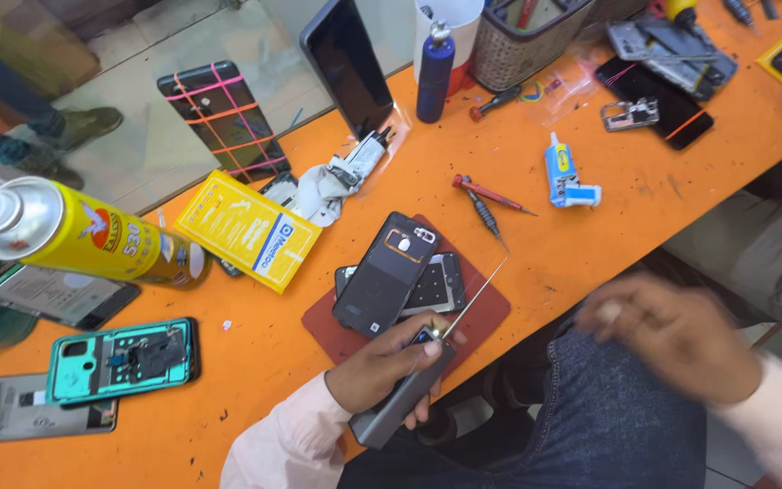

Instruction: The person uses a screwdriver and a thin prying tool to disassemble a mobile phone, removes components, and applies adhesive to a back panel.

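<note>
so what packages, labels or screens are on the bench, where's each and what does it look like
Yellow flat packet: left of centre, rectangular, with a white and blue end panel.
Spray can: far left, lying on its side, yellow label, white nozzle.
Glue tube: right of centre, small, blue and white label.
Dark screen panel: top centre, leaning upright, black and blank.
Banded phone: upper left, black, wrapped in pink and orange bands.

Pale pink long sleeves (287, 439) cover both arms; blue denim jeans (608, 417) cover the legs.

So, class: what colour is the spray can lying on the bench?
Yellow, with a white cap: the spray can lies at the left of the head view.
</note>
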